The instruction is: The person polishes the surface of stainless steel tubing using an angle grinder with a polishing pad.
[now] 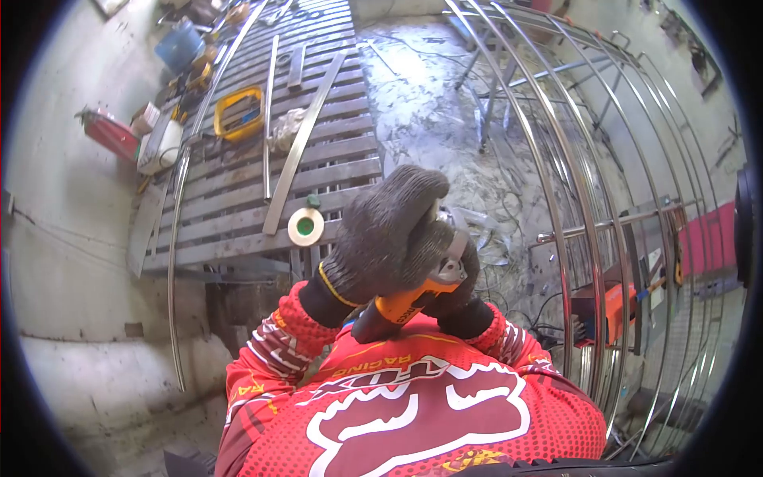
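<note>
Close to my chest is an orange and black angle grinder (407, 302), its grey metal head toward the upper right and its dark rear end toward the lower left. My left hand (388, 226), in a dark grey knitted glove with a yellow cuff edge, is closed over the grinder's head side with the fingers curled. On the other side, my right hand (459, 292), gloved the same way, wraps round the grinder from the right and is partly hidden behind it. The grinder's disc, if fitted, is covered by the gloves.
On the slatted metal workbench (214, 203) lie a round disc roll (306, 227) with a green centre, a yellow tub (238, 113) and metal strips (306, 143). A polished tube frame (548, 119) stands at right, near an orange-red machine (608, 314). Cables lie on the floor.
</note>
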The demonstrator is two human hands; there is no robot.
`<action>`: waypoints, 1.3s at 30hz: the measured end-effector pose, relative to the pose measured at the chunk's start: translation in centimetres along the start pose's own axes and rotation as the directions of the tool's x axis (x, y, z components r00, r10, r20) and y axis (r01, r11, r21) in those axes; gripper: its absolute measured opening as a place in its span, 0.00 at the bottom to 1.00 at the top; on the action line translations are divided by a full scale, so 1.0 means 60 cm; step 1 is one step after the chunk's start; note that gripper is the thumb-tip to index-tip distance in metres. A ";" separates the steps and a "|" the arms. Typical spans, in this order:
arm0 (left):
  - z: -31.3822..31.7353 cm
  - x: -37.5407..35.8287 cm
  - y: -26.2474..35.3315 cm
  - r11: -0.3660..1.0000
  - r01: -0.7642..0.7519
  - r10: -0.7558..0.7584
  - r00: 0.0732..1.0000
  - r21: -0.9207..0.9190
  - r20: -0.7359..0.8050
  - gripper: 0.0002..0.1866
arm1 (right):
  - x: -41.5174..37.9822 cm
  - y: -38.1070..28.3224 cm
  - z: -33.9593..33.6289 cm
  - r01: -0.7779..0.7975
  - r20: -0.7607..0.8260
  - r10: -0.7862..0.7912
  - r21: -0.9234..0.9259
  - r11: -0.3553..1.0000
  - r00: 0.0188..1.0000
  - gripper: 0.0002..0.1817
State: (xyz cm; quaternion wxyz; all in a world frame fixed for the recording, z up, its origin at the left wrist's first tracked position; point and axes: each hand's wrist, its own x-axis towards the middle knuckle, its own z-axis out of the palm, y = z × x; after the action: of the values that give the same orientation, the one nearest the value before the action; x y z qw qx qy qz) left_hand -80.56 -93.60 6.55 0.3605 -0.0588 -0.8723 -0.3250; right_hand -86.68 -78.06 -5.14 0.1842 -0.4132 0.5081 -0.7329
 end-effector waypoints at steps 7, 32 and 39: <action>0.004 -0.007 -0.004 0.981 0.184 -0.179 0.981 -0.061 0.067 0.20 | -0.018 0.072 -0.010 -0.337 0.133 0.485 0.868 0.364 0.864 0.36; -0.063 -0.056 -0.011 0.809 0.573 -0.514 0.797 -0.129 0.319 0.36 | -0.005 0.107 -0.018 0.155 0.164 -0.096 -0.393 0.906 0.982 0.34; -0.029 -0.043 -0.003 0.973 0.219 -0.232 0.937 0.079 0.262 0.39 | 0.000 0.109 -0.008 -0.273 0.134 0.238 0.431 0.860 0.962 0.37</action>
State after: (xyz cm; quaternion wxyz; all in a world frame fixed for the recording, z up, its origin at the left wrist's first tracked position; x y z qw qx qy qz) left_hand -77.70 -94.48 5.66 0.2002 0.0066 -0.9218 -0.3318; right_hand -88.06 -80.51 -11.08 0.3886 -0.3166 0.3694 -0.7825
